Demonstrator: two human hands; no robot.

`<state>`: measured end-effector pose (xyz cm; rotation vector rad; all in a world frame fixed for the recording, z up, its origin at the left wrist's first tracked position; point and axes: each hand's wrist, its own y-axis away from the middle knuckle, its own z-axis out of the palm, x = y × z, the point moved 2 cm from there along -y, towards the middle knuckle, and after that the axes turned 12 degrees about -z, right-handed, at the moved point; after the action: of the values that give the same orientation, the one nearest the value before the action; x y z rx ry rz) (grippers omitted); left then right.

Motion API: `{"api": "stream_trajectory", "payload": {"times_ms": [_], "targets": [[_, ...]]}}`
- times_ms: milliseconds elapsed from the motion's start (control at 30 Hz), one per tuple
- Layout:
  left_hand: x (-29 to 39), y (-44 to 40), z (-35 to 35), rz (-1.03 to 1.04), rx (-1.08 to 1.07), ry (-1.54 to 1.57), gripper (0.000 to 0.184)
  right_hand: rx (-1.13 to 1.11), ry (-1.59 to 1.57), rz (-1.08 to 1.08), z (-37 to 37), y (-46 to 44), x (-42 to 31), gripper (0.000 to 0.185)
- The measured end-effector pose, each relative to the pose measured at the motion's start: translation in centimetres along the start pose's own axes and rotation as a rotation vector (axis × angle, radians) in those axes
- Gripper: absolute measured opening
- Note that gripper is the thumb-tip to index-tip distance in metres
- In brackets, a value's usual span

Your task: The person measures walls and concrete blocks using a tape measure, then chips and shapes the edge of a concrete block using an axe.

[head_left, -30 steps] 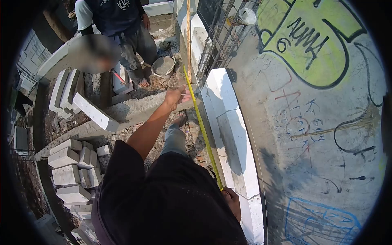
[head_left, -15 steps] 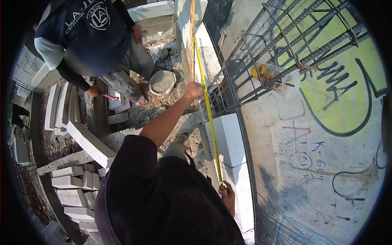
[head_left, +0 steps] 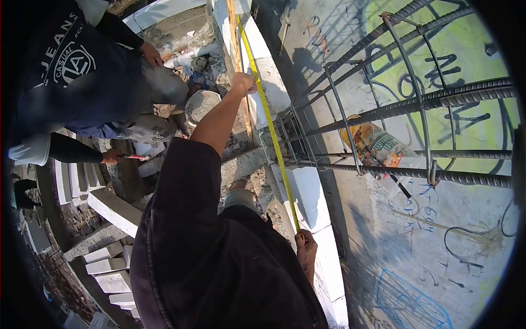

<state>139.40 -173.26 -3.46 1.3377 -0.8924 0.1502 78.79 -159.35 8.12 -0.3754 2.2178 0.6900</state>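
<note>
Your far left hand closed on a thin yellow tape, your near right hand pinching its end, smooth white blocks alongside, ribbed steel bars right.

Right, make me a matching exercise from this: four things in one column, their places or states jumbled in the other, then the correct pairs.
Column one
1. Tape
2. Right hand
3. Plastic packet
4. Bucket

Column two
A. Among the steel bars
B. Beside the other person's legs
C. Yellow and pulled out straight
D. Gripping at the end of the tape that is lower in the picture

Pairs: 1-C, 2-D, 3-A, 4-B
</note>
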Motion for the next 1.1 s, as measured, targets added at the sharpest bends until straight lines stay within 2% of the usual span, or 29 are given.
{"api": "stream_trajectory", "payload": {"times_ms": [133, 367, 467, 533, 633, 1100], "targets": [[-0.1, -1.5, 0.1, -0.041, -0.009, -0.05, 0.016, 0.005, 0.159, -0.005, 0.4, -3.0, 0.6, 0.032], [-0.5, -1.4, 0.3, 0.003, -0.034, -0.034, 0.018, 0.037, 0.149, 0.102, 0.5, -3.9, 1.1, 0.032], [-0.3, -0.9, 0.2, 0.009, -0.042, -0.036, 0.018, 0.044, 0.157, 0.087, 1.0, -4.5, 1.4, 0.033], [-0.2, -1.1, 0.3, 0.003, -0.045, -0.037, 0.017, 0.053, 0.143, -0.007, 1.3, -4.6, 1.5, 0.037], [-0.2, -1.1, 0.2, -0.001, -0.045, -0.035, 0.017, 0.05, 0.134, 0.091, 1.4, -4.7, 1.7, 0.033], [-0.2, -1.3, 0.4, -0.015, -0.039, -0.062, 0.017, 0.061, 0.142, 0.094, 1.8, -4.5, 0.9, 0.035]]}}
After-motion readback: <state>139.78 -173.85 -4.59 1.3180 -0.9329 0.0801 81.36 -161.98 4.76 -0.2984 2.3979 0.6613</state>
